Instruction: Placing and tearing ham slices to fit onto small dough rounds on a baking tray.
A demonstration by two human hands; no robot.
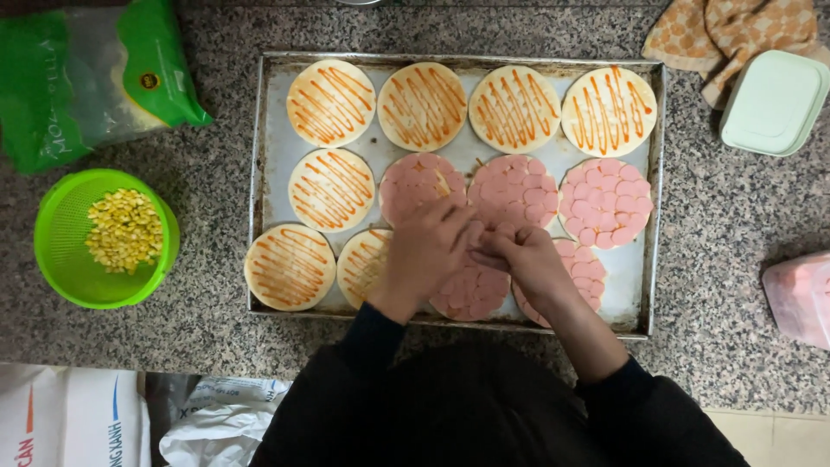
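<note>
A metal baking tray (pixel 268 173) on the granite counter holds round flat dough bases. Several bases (pixel 331 102) carry orange sauce stripes only; others (pixel 605 201) are covered with pink sausage slices. My left hand (pixel 422 255) and my right hand (pixel 523 258) meet over the tray's lower middle, fingertips together above a slice-covered base (pixel 471 294). A partly covered base (pixel 415 182) lies just above my left hand. Both hands seem to pinch sausage slices, but the fingers hide what they hold.
A green colander (pixel 65 251) with corn kernels stands left of the tray. A green bag of shredded cheese (pixel 86 78) lies at the top left. At the right are a pale green lidded box (pixel 774 102), a checked cloth (pixel 735 30) and a pink packet (pixel 800 298).
</note>
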